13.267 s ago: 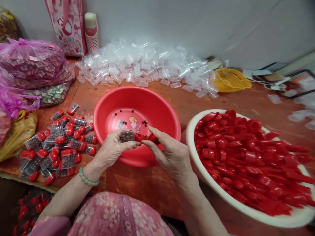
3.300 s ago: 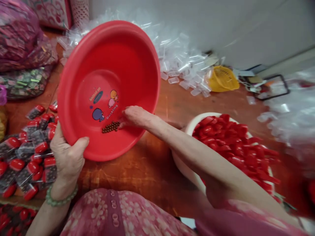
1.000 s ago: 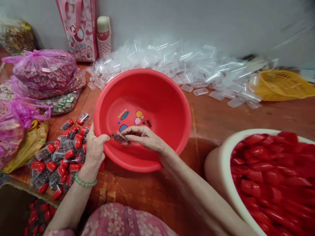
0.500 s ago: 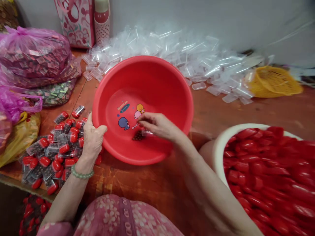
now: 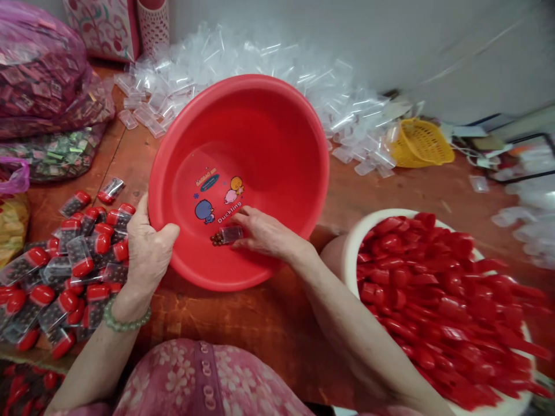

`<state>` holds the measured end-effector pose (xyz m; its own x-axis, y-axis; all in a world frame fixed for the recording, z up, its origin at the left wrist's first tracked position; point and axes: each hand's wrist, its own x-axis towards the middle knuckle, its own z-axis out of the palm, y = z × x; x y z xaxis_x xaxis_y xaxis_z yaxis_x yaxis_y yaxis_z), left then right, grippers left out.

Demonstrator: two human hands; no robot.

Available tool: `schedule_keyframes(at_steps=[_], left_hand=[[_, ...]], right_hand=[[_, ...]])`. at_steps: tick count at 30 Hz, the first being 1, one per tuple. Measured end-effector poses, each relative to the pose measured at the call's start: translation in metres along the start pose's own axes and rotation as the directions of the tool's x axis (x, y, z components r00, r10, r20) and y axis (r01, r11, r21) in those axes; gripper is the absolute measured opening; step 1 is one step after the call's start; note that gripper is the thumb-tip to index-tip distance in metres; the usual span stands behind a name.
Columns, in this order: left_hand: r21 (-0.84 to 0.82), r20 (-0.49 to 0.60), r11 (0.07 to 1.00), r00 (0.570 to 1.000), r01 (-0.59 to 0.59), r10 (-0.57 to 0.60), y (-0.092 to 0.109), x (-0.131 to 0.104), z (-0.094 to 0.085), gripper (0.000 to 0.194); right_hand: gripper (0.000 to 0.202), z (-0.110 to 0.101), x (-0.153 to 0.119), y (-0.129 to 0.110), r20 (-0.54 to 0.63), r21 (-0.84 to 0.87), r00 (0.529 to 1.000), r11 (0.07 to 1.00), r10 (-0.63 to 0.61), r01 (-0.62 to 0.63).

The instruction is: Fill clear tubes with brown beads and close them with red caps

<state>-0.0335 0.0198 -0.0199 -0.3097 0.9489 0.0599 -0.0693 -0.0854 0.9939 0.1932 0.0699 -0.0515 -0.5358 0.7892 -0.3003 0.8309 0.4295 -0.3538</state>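
Observation:
A large red basin (image 5: 277, 133) is tilted toward me, with printed ducklings on its bottom. My left hand (image 5: 150, 248) grips its left rim, thumb over the edge. Low inside the basin lies a small clear box (image 5: 230, 234), with small brown balls (image 5: 217, 238) at its left end. My right hand (image 5: 262, 231) is inside the basin at the box's right end, its fingers apart around that end; whether they press on it is hard to tell. To the left is a pile of clear boxes with red caps (image 5: 82, 263), filled with dark balls.
A white tub (image 5: 351, 254) full of red plastic pieces stands at the right. Clear empty boxes (image 5: 277, 58) are heaped behind the basin, beside a yellow basket (image 5: 422, 141). Purple bags (image 5: 39, 75) of small packets sit at the back left.
The view has shifted, so the basin and tub appear further left. My right hand has opened its pinch and lowered to the clear box. My left hand still holds the rim.

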Motion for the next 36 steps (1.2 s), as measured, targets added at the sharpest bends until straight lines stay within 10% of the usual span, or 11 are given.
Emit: schedule_keyframes(at_steps=[16, 36], left_hand=[[0.032, 0.010, 0.999, 1.000, 0.004, -0.005, 0.001, -0.002, 0.003, 0.051], [0.228, 0.133, 0.934, 0.959, -0.275, 0.250, 0.019, -0.019, 0.028, 0.056]], right_hand=[[0.025, -0.021, 0.002, 0.003, 0.220, -0.595, 0.976, 0.791, -0.008, 0.140], [0.030, -0.001, 0.009, -0.032, 0.356, -0.415, 0.924, 0.863, -0.138, 0.288]])
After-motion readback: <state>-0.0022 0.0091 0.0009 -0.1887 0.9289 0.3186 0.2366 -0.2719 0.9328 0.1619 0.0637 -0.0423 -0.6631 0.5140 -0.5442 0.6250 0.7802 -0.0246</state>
